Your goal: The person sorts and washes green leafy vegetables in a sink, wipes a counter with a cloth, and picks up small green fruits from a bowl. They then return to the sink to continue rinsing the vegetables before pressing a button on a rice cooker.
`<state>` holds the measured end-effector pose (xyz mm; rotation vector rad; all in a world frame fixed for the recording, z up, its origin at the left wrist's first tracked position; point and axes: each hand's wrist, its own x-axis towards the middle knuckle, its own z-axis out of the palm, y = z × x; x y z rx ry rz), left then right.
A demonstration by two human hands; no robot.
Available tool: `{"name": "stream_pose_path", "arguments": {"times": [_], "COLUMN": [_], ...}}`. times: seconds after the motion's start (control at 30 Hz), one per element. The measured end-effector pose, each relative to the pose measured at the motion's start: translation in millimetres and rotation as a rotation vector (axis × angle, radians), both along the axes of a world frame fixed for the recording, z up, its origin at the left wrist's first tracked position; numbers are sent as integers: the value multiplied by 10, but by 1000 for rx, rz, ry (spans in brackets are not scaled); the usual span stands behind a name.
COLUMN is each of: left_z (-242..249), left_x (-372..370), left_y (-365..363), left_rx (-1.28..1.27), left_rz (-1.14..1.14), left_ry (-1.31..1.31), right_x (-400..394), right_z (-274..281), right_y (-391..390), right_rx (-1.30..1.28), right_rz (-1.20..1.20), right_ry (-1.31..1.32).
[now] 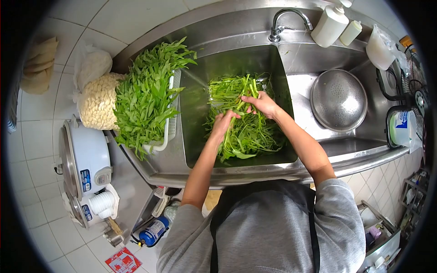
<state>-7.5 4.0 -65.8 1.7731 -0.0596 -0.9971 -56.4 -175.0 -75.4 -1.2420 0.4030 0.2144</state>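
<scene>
Both my hands are over the deep left sink basin [193,132], gripping long-stemmed leafy greens that look like water spinach [248,141]. My left hand [223,123] is closed round the near part of a bunch. Slightly farther back and to the right, my right hand [262,103] pinches the stems of the same bunch, thumb on top. Beneath them, more loose stems and leaves fill the middle of the basin. Left of the basin, a white plastic basket [172,109] is heaped with cut leaves [146,91] that spill over its rim.
A chrome faucet [276,34] rises behind the basins, with a white pump bottle [330,26] nearby. A metal colander [339,100] lies in the right basin. Bagged peeled garlic cloves [96,102] and a rice cooker [93,154] stand at the left; a fan [416,98] is far right.
</scene>
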Motion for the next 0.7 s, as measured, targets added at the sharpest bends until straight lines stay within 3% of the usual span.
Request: {"name": "stream_pose_path", "arguments": {"times": [0.03,0.07,0.13,0.17,0.27,0.33,0.4,0.47,0.5,0.53,0.6,0.7], "left_z": [-88,-214,-445,-471,-543,-310,-21,66,121,154,211,211], "left_x": [6,4,7,-37,-117,-20,48,63,81,101,126,67], "left_y": [2,18,63,110,316,417,279,82,20,-16,-61,-37], "left_rx": [15,15,-119,-46,-179,-192,45,-80,29,29,331,375], "left_rz": [153,153,429,544,675,459,177,-180,-316,-307,-410,-440], "left_ry": [29,29,251,324,185,-1,-214,-671,-666,-668,-655,-679], "right_x": [-25,-40,-38,-26,-31,-34,-13,36,80,109,138,124], "right_z": [34,68,66,72,76,30,8,163,174,194,259,327], "right_y": [49,113,162,130,-74,-203,-203,-98,-37,-20,-20,-70], "right_rx": [-74,-136,-204,-206,1,49,32,51,29,25,-97,-147], "right_rz": [-37,-41,-164,-162,-172,-37,36,207,243,251,318,490], "right_ry": [-56,-51,-61,-65,-6,101,142,147,150,148,203,228]}}
